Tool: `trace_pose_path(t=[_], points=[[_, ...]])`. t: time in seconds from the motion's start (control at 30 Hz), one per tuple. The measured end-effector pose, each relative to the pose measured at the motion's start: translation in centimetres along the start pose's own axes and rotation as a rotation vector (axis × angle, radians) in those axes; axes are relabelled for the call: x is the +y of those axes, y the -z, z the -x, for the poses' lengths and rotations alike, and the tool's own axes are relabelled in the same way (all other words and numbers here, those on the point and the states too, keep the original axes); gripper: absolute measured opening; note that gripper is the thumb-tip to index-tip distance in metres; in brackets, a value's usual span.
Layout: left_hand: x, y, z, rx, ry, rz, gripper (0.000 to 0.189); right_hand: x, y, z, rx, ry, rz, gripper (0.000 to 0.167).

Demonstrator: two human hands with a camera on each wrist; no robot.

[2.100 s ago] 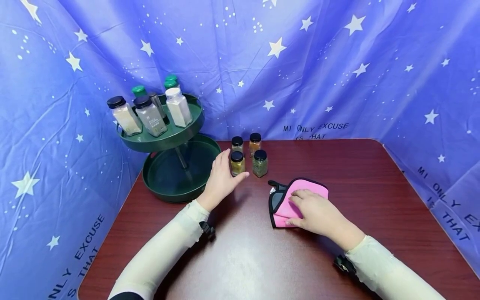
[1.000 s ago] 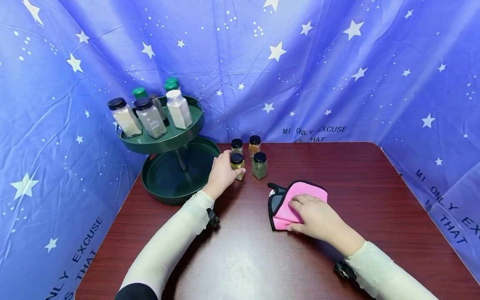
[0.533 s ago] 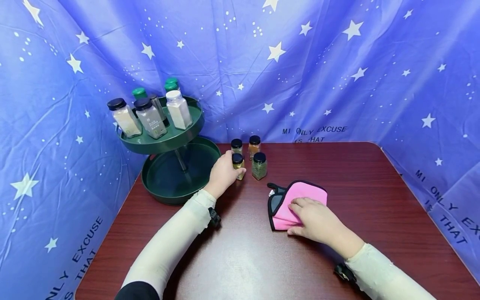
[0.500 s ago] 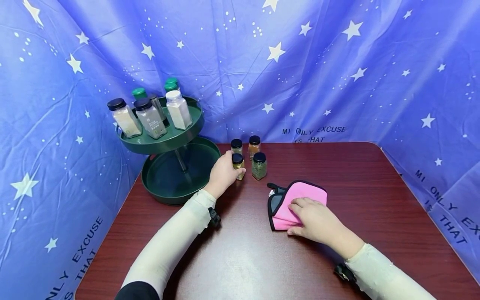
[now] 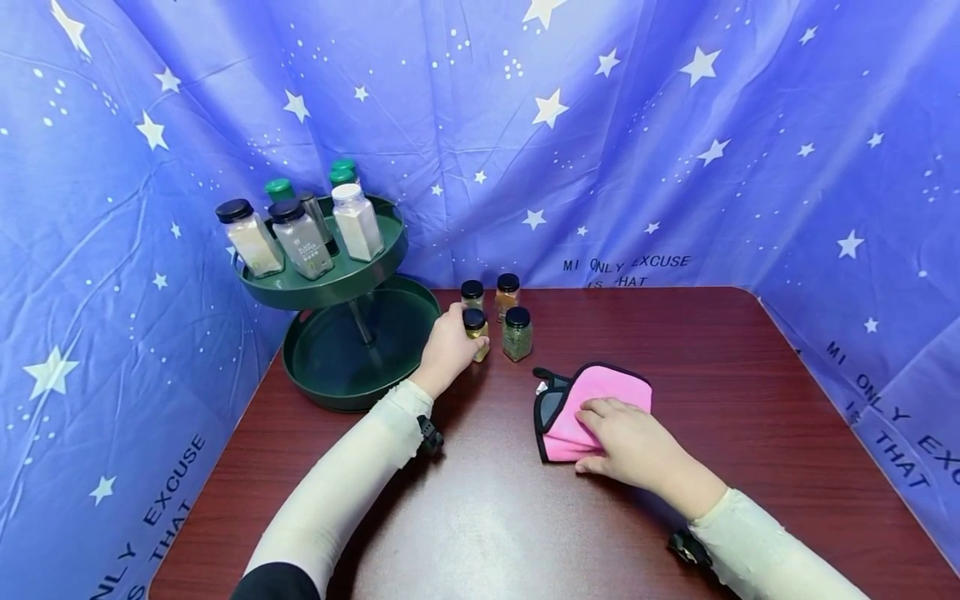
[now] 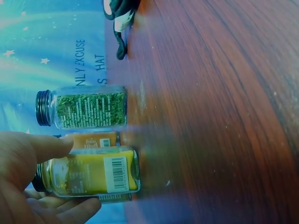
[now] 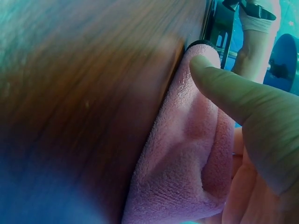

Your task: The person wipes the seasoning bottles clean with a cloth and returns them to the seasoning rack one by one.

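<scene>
In the head view my left hand [image 5: 446,346] grips a small black-lidded spice jar [image 5: 477,348] with yellow contents. The left wrist view shows my thumb on one side of this yellow jar [image 6: 93,172] and my fingers on the other; it stands upright on the table. To its right is a jar of green herbs [image 5: 517,337]; an orange spice jar [image 5: 507,296] and another black-lidded jar [image 5: 472,293] stand behind. My right hand [image 5: 630,437] holds a folded pink cloth [image 5: 618,383] with black trim on the table. Soft cloth [image 7: 182,154] bunches between thumb and fingers.
A two-tier green rack [image 5: 337,392] stands left of the jars. Its upper tier carries several bottles, among them a white-lidded bottle [image 5: 358,223] and a black pepper bottle [image 5: 303,242]. A starry blue curtain [image 5: 600,167] surrounds the brown table [image 5: 480,533].
My left hand came in around the yellow jar from its left side, and its thumb and fingers closed on it. My right hand stays at the pink cloth.
</scene>
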State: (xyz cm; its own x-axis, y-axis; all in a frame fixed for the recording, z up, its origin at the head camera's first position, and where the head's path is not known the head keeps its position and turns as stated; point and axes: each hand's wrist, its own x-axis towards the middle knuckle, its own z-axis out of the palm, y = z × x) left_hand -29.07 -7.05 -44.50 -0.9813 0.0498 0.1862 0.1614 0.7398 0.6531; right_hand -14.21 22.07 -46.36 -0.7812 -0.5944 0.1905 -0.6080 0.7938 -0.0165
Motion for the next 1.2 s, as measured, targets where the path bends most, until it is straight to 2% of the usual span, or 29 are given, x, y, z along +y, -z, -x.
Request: trace_pose_path(t=[0.33,0.73,0.87,1.2], points=[[0.0,-0.4,0.0,0.027,0.025,0.005,0.068,-0.1,0.2,0.2,-0.006,0.007,0.002,0.072],[0.4,-0.1,0.9,0.022,-0.005,0.023,0.067,0.0,-0.1,0.3,0.001,0.016,0.007,0.069],[0.6,0.3,1.2,0.03,-0.024,0.046,0.065,-0.1,-0.1,0.3,0.005,0.022,0.005,0.069],[1.1,1.4,2.2,0.019,-0.118,0.106,0.066,-0.1,0.0,0.4,-0.008,0.01,0.024,0.07]])
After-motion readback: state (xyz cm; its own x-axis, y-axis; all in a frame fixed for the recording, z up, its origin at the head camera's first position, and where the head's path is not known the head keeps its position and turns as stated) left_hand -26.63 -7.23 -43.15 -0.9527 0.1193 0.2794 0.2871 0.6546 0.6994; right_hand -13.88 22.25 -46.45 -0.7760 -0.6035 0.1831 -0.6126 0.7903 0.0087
